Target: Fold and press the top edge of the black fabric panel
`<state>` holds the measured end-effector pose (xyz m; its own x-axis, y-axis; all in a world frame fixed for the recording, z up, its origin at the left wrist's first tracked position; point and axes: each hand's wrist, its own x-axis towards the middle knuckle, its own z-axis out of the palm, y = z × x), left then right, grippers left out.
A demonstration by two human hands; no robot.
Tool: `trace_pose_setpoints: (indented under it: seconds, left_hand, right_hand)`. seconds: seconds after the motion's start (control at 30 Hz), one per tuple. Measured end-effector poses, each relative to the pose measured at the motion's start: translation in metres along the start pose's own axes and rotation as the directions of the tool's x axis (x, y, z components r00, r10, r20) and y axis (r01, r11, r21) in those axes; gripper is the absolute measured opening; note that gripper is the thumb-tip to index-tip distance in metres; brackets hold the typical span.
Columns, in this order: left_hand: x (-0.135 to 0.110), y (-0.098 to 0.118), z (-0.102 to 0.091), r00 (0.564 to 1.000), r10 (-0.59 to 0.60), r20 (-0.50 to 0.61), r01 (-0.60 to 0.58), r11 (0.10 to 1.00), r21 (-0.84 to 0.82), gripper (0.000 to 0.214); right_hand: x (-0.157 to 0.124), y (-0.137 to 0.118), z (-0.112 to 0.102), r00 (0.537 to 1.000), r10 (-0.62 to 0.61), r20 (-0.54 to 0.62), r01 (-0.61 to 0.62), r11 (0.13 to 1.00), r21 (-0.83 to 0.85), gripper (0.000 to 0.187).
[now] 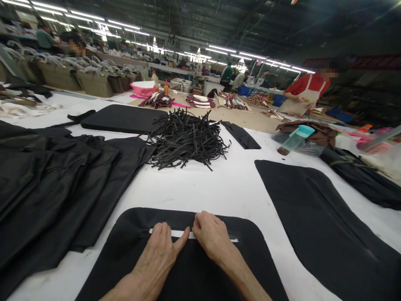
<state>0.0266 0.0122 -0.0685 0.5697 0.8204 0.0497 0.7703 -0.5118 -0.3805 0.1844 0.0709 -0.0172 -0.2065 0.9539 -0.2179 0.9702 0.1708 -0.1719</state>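
A black fabric panel (200, 276) with rounded corners lies flat on the white table in front of me. Near its far edge runs a long narrow slot (233, 240) with white showing through it. My left hand (158, 246) lies over the slot's left part, its fingers curled on the fabric and its thumb stretched along the slot to the right. Just right of that thumb, my right hand (213, 236) is closed, pinching the fabric at the slot's far side. Its fingertips are partly hidden.
Overlapping black fabric pieces (59, 179) cover the left side. Ahead lies a heap of black strips (191, 140) beside a stack of black panels (122, 117). Another slotted panel (326, 213) and a bottle (296, 140) are at right. A person in an apron (303, 94) stands beyond.
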Motion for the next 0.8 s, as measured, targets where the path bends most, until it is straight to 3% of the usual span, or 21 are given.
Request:
trace_pose_setpoints:
  seconds: [0.23, 0.43, 0.57, 0.7, 0.8]
  left_hand:
    - [-0.028, -0.046, 0.004, 0.999, 0.000, -0.052, 0.000, 1.000, 0.016, 0.051]
    - [-0.042, -0.066, -0.001, 0.989, -0.135, 0.054, 0.142, 0.980, -0.140, 0.050]
    - [-0.026, -0.052, -0.016, 0.979, -0.198, 0.052, 0.204, 0.970, -0.133, 0.045]
    - [0.000, -0.018, -0.018, 0.998, -0.054, -0.034, 0.045, 0.972, -0.232, 0.053]
    - [0.015, 0.004, -0.011, 0.996, 0.002, -0.085, -0.024, 0.967, -0.252, 0.047]
  right_hand:
    - [-0.002, 0.003, -0.001, 1.000, -0.002, 0.017, 0.001, 0.999, 0.037, 0.020]
    - [-0.002, 0.003, -0.002, 0.999, 0.009, 0.039, -0.011, 0.999, 0.049, 0.021]
    - [-0.004, 0.000, -0.005, 0.999, 0.002, 0.049, -0.005, 0.998, 0.060, 0.019]
    - [-0.007, -0.002, -0.004, 0.999, -0.017, 0.033, 0.014, 0.997, 0.082, 0.018]
    - [-0.008, 0.002, 0.001, 0.999, -0.031, 0.014, 0.029, 0.992, 0.120, 0.018]
